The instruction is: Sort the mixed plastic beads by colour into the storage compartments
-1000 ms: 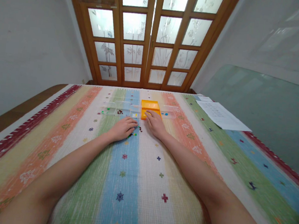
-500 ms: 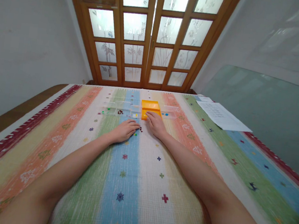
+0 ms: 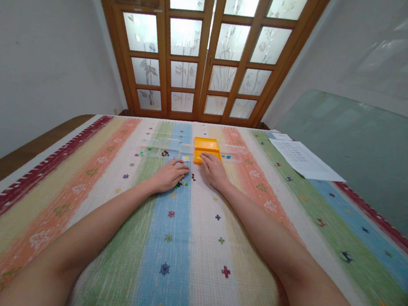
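The left hand [image 3: 170, 175] curls over small coloured pieces [image 3: 182, 184], its grip too small to tell; the right hand [image 3: 215, 172], its grip equally unclear, reaches into the orange box [image 3: 206, 147]; just beyond the left fingers lies a clear tray [image 3: 155, 154].

The orange box [image 3: 207, 144] looks like smooth plastic, the boxes [image 3: 171, 155] beside it clear plastic. The tablecloth [image 3: 193, 250] is matt, woven cloth; the sheet [image 3: 308, 162], matt paper; the doors [image 3: 203, 50], wood with frosted panes [image 3: 184, 37].

The cloth-covered table [image 3: 162, 290] bears an orange box [image 3: 206, 144] between clear trays [image 3: 153, 146]. Small loose pieces [image 3: 186, 184] lie nearer; paper sheets [image 3: 306, 160] rest toward the right.
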Motion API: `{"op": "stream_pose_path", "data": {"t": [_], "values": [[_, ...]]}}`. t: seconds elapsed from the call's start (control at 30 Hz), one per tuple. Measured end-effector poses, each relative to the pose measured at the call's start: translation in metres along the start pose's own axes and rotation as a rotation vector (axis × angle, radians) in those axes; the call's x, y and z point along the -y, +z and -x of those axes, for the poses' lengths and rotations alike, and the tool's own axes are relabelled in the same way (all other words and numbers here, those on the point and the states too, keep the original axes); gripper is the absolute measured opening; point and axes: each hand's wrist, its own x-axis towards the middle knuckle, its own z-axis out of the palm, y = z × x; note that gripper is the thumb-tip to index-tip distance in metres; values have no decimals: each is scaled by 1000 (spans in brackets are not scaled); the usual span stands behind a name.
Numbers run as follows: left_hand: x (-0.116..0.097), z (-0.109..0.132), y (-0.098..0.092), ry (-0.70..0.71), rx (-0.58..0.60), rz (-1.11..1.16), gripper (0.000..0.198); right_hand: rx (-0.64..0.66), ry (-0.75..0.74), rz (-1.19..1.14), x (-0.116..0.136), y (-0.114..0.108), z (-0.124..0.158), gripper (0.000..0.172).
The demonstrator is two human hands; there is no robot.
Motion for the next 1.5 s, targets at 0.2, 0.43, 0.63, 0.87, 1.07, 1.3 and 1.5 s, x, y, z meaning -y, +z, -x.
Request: {"op": "stream_pose_path", "data": {"t": [0.2,0.43,0.63,0.87,1.07,1.3,1.5], "values": [[32,4,-12,-166,-263,41,38,2,-8,2,1,0,1,37],[93,29,-20,-562,-624,-23,38,75,-101,-2,15,-7,2,36],[114,41,-15,-701,-605,-86,37,226,-289,-62,33,-14,3,24],[114,40,-12,-690,-597,-139,39,363,-337,-128,51,-23,3,12],[98,34,-14,-626,-575,-117,36,401,-372,-117,52,-24,4,10],[50,15,-15,-376,-344,-14,29,319,-333,-70,44,-15,3,9],[12,2,-9,-183,-181,85,24,224,-252,-22,36,-13,3,9]]}}
